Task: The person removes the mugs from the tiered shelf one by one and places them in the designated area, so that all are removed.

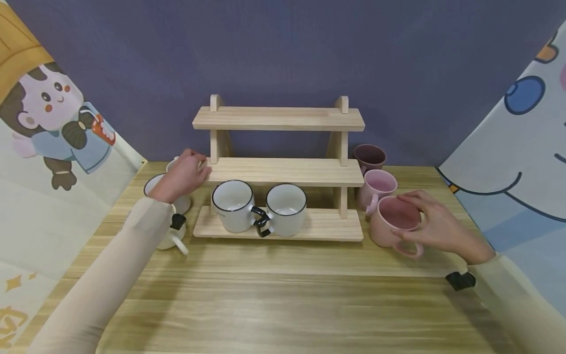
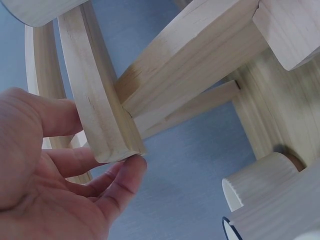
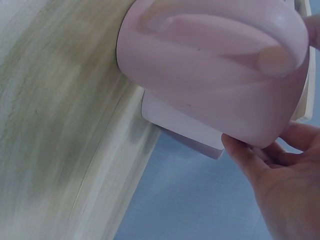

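My left hand [image 1: 185, 173] grips the left end of the middle board of a three-tier wooden shelf [image 1: 283, 171]; in the left wrist view the thumb and fingers [image 2: 125, 182] are on either side of that board end. Two white mugs [image 1: 233, 206] with dark rims and black handles stand side by side on the lowest board, their handles touching. On the right, my right hand [image 1: 431, 223] holds the front pink mug [image 1: 384, 231] by its rim, thumb and fingers on opposite sides. Its handle [image 3: 225, 15] faces the right wrist camera.
Behind the held mug stand a lighter pink mug [image 1: 369, 194] and a dark mauve mug [image 1: 370, 155]. Several white mugs [image 1: 181, 204] are partly hidden by my left arm. A dark blue wall [image 1: 283, 54] rises behind the shelf; printed panels flank the wooden table [image 1: 274, 309].
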{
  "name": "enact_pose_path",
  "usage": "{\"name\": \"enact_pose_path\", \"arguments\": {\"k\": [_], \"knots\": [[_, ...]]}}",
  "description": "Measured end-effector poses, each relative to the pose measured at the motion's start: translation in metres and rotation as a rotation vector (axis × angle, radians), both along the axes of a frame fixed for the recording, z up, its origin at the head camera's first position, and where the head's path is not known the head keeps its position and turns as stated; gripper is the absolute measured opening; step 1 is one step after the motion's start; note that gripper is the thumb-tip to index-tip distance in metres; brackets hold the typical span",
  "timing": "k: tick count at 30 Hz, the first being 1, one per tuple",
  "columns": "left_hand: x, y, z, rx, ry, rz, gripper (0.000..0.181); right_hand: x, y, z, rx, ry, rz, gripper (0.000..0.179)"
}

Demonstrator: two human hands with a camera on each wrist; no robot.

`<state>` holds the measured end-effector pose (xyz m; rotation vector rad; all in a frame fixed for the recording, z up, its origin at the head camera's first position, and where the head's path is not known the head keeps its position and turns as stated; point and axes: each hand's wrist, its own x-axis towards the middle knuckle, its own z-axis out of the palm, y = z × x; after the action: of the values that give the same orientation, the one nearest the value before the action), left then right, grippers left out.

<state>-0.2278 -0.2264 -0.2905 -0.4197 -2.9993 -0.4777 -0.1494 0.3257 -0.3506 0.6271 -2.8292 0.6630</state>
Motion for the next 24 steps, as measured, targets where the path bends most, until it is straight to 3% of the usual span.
{"name": "enact_pose_path", "arguments": {"k": [7,14,24], "knots": [[0.001,0.0,0.0,0.003,-0.004,0.007,0.039,0.001,-0.001,0.004,-0.034,-0.052,0.005,0.084],[0.002,0.0,0.001,0.011,-0.018,0.014,0.041,0.002,-0.002,0.009,-0.001,-0.029,0.078,0.083],[0.001,0.0,0.002,0.006,-0.02,0.008,0.041,0.005,-0.005,0.022,-0.009,-0.018,0.09,0.08]]}}
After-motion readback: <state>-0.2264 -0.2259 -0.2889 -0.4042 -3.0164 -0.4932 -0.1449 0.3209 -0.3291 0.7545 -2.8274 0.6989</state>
